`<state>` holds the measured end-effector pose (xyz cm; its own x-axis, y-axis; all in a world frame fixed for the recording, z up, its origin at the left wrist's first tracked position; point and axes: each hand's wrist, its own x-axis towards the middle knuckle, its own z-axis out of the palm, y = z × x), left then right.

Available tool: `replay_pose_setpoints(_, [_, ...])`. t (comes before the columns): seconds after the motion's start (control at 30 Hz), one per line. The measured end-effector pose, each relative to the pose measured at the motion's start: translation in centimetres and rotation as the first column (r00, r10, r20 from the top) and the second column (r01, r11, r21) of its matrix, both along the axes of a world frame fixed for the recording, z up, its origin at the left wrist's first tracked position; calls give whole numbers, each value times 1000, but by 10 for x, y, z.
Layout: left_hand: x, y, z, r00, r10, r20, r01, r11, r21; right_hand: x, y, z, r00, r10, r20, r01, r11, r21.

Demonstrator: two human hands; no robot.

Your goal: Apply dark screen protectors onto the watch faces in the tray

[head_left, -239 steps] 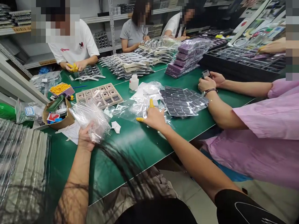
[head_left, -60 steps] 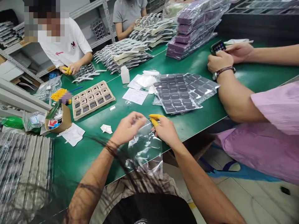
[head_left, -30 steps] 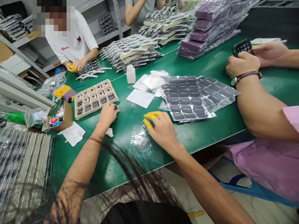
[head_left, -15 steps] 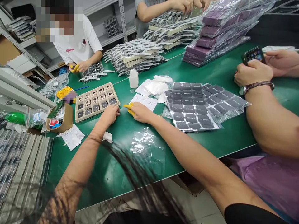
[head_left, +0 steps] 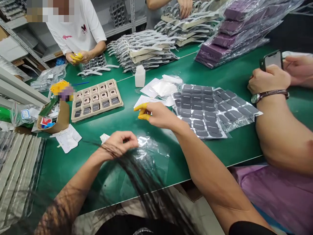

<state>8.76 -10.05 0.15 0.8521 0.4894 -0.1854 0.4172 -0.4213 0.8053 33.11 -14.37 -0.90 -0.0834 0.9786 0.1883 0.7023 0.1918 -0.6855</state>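
My left hand (head_left: 123, 143) hovers over the green table with its fingers curled and thumb and fingertip pinched; anything held there is too small to make out. Beneath its fingertips lie clear plastic sheets (head_left: 156, 156). With yellow finger cots on thumb and finger, my right hand (head_left: 158, 114) is held above the table, finger and thumb apart and nothing between them. Beyond my hands is a beige tray (head_left: 97, 112) of square watch cases, its nearest row bearing dark rounded-square stickers. Right of my right hand lie sheets of grey stickers (head_left: 198, 106).
A white bottle (head_left: 140, 76) stands behind papers (head_left: 149, 88). A cardboard box (head_left: 62, 119) sits at left. Stacked trays with white straps (head_left: 146, 52) and purple packs (head_left: 217, 49) fill the back. At right, a person's hand (head_left: 269, 81) holds a phone (head_left: 272, 60); another person works across the table.
My left hand has drawn back from the tray's corner towards me, over the plastic sheets. My right hand has shifted right and lifted, its finger and thumb spreading. The view has tilted slightly.
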Motion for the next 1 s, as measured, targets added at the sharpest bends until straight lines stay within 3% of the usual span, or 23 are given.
replay_pose_setpoints(0.07, [-4,-26,-13,1000,-8,-23,12,988,154,4,-14,18,950,165,-265,-191,979,-76])
replay_pose_setpoints(0.1, [-5,-34,-21,999,40,-12,-36,969,244,5,-18,25,901,262,-346,-323,937,-132])
replay_pose_setpoints(0.17, [-9,-39,-32,985,167,32,-168,926,338,3,-23,32,838,413,-356,-514,816,-265])
replay_pose_setpoints(0.23, [-15,-29,-34,959,277,58,-282,915,287,-7,-24,30,843,497,-206,-536,746,-395])
replay_pose_setpoints(0.37, [-17,17,-10,888,450,88,-458,855,244,-39,-25,14,859,445,254,-287,829,-479])
replay_pose_setpoints(0.43, [0,41,3,895,433,109,-442,827,346,-52,-28,10,844,379,380,-204,881,-426])
replay_pose_setpoints(0.5, [33,67,8,929,354,106,-360,801,478,-57,-32,9,831,350,433,-183,906,-381])
replay_pose_setpoints(0.57, [75,94,4,944,323,65,-299,755,584,-54,-32,11,809,366,461,-203,909,-365])
replay_pose_setpoints(0.67, [135,134,-14,920,387,63,-348,732,586,-42,-23,10,806,405,433,-280,904,-324])
replay_pose_setpoints(0.73, [164,155,-29,902,423,86,-393,721,570,-34,-13,6,846,306,437,-216,945,-245])
replay_pose_setpoints(0.8, [183,168,-43,892,436,119,-424,718,552,-29,-4,1,855,133,501,-56,985,-165])
replay_pose_setpoints(0.87, [195,172,-53,891,427,152,-437,723,535,-29,2,-4,831,45,554,33,991,-131])
replay_pose_setpoints(1.0, [200,168,-53,892,418,170,-443,737,510,-32,2,-9,825,115,553,-25,985,-168])
